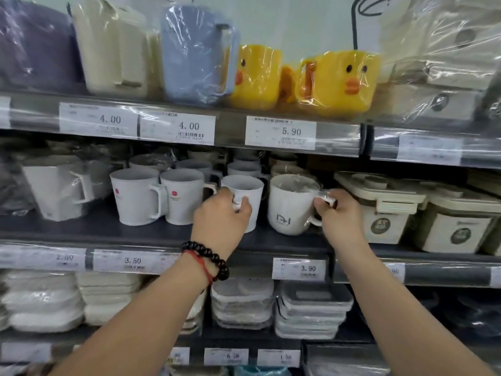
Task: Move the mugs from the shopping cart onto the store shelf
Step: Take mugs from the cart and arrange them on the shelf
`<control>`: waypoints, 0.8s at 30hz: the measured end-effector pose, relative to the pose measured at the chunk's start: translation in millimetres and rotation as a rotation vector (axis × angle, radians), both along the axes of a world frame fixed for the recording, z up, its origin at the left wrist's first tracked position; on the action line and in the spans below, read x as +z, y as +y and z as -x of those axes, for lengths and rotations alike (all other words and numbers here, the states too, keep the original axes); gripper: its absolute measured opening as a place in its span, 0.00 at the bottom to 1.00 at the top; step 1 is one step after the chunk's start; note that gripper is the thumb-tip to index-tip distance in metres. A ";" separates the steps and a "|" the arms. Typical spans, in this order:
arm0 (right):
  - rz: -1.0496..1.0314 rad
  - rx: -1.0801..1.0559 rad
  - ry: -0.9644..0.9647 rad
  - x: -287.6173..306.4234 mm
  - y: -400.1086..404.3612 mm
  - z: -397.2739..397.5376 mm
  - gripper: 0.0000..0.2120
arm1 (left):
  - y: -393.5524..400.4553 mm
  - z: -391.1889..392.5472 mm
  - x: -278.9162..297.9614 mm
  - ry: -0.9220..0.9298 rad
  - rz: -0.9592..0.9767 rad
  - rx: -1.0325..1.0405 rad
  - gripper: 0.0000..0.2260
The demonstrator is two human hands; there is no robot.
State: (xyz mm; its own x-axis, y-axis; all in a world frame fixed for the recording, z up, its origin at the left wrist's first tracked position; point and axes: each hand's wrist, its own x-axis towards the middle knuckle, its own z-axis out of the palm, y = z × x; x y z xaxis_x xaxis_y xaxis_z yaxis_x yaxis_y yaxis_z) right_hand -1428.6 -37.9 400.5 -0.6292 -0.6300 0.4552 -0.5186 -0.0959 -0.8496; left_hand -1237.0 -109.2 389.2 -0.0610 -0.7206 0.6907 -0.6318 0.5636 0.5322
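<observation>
Both my hands reach onto the middle shelf (151,234). My left hand (221,221) grips the handle of a plain white mug (248,191) that stands at the shelf's front. My right hand (339,215) pinches the handle of a rounder white mug (290,204) wrapped in clear film, with a small grey mark on its side; it stands just right of the first mug. Two more white mugs with red logos (135,196) stand to the left. The shopping cart is out of view.
Behind the front mugs stand several more white mugs (244,166). Cream lidded boxes (385,202) crowd the shelf right of my right hand. Wrapped jugs and yellow duck mugs (339,82) fill the upper shelf. Stacked containers (311,313) sit on the shelf below.
</observation>
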 end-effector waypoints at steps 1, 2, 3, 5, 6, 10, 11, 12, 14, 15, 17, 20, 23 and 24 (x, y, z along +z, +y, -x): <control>-0.012 0.009 0.003 0.6 -3.7 2.4 0.07 | -0.9 2.6 1.2 0.003 -0.021 0.021 0.12; -0.017 0.011 0.007 0.8 -7.0 4.6 0.06 | -2.0 5.2 2.0 0.000 -0.042 0.042 0.12; -0.019 0.009 0.016 0.5 -10.0 6.3 0.04 | -2.5 8.5 2.7 -0.010 -0.062 0.060 0.12; -0.022 0.008 0.021 -0.1 -13.8 7.7 0.03 | -1.2 15.9 4.1 -0.035 -0.098 0.086 0.13; -0.016 0.018 0.007 -0.7 -16.3 7.5 0.03 | -0.1 17.9 5.2 -0.040 -0.120 0.093 0.14; 0.012 0.041 -0.065 1.7 -21.2 8.7 0.08 | 7.4 23.9 8.8 -0.013 -0.215 0.002 0.17; 0.023 0.045 -0.094 3.1 -21.7 8.7 0.09 | 11.4 25.2 8.9 -0.006 -0.234 -0.050 0.16; 0.034 0.045 -0.125 3.5 -22.4 9.1 0.10 | 15.6 25.9 8.7 -0.006 -0.249 -0.106 0.15; 0.058 0.050 -0.176 4.4 -22.2 9.0 0.15 | 21.9 25.3 7.5 -0.031 -0.296 -0.202 0.14; 0.061 0.055 -0.181 4.5 -20.9 8.4 0.19 | 23.2 23.8 6.5 -0.039 -0.322 -0.237 0.14; 0.053 0.038 -0.108 4.1 -14.2 2.6 0.25 | 22.6 18.3 4.2 -0.001 -0.303 -0.272 0.11; 0.070 -0.035 0.168 0.9 1.1 -17.2 0.29 | 17.2 6.7 5.3 0.095 -0.137 -0.173 0.04; 0.079 -0.055 0.392 -3.5 9.0 -37.0 0.30 | 6.6 -0.7 11.7 0.044 0.003 -0.076 0.10; 0.068 -0.067 0.450 -4.1 7.7 -39.3 0.29 | 2.1 -2.0 14.0 -0.031 0.046 -0.049 0.14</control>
State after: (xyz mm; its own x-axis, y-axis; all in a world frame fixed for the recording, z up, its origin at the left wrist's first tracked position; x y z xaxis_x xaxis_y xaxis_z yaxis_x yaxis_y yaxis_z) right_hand -1389.3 -30.2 396.4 -0.3980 -0.5536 0.7315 -0.8416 -0.0971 -0.5314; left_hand -1235.0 -107.1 403.3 -0.1171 -0.6836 0.7204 -0.6190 0.6175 0.4853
